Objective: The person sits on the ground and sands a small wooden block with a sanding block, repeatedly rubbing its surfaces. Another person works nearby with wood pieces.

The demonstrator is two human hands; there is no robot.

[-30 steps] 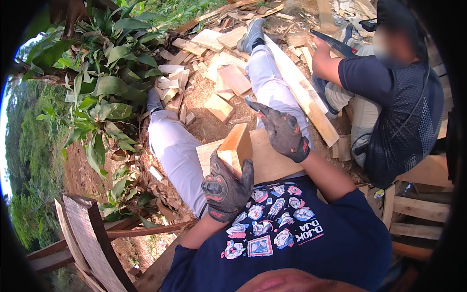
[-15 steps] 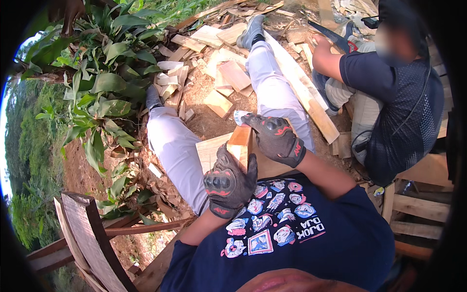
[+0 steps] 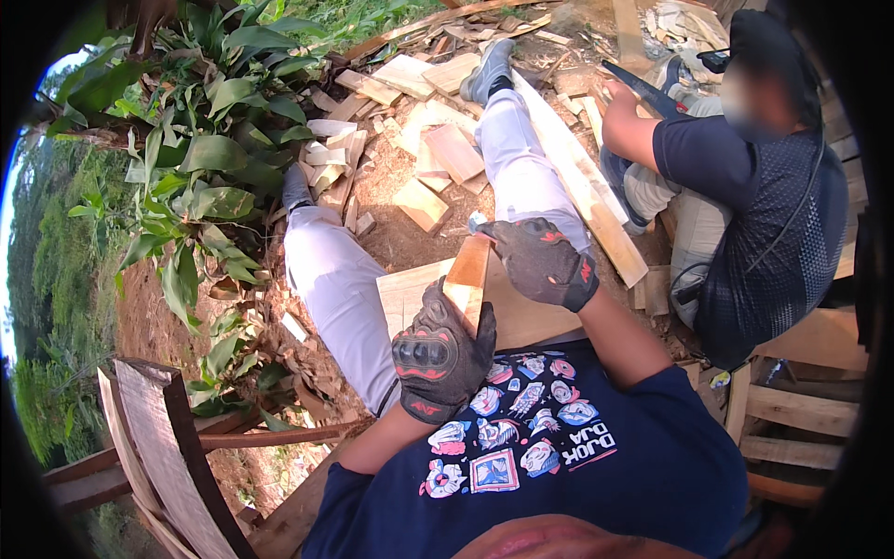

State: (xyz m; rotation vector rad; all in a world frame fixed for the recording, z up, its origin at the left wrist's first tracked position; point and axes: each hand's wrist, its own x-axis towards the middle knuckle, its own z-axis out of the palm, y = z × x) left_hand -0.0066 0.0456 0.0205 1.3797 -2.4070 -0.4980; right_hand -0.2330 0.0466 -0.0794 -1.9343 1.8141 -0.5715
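A small tapered wooden piece (image 3: 467,279) stands out of my left hand (image 3: 438,354), whose black gloved fingers are wrapped round its near end. At the far tip of the piece, my right hand (image 3: 542,263), also gloved in black with red marks, pinches a small pale sheet (image 3: 477,222) that looks like folded paper. Most of the sheet is hidden by the fingers. Under both hands, a flat light board (image 3: 410,287) lies across my lap.
Wood offcuts (image 3: 452,154) and sawdust cover the ground between my legs. A long plank (image 3: 587,186) lies along my right leg. Close by on the right, a seated person (image 3: 764,205) holds a handsaw (image 3: 641,88). Leafy plants (image 3: 214,158) grow at the left.
My right hand has shifted slightly to the right with the pale sheet. The wooden piece has turned a little in my left hand, its far end leaning more to the right.
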